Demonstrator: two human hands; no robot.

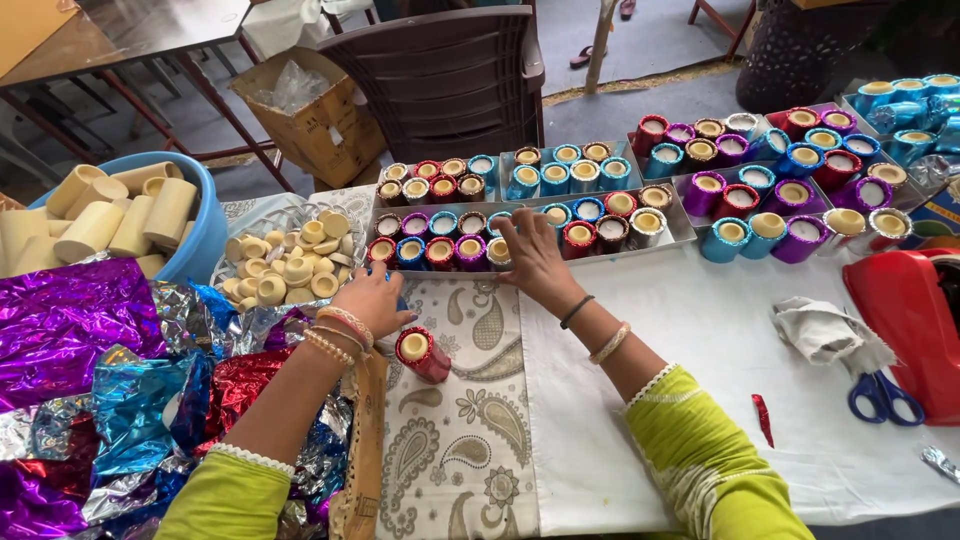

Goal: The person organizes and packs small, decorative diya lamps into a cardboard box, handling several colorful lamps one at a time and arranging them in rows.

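My right hand reaches over the near metal tray, fingers spread and fingertips resting on the foil-wrapped candles in its front row. My left hand is curled beside the white basket of bare wax cups. A bit of blue foil shows inside its fingers. A red foil-wrapped candle lies on its side on the paisley cloth, just below my left hand.
Crumpled purple, blue and red foil sheets pile up at the left. A blue tub holds large wax cylinders. More trays of wrapped candles fill the back right. A red tape dispenser, blue scissors and a rag lie at right.
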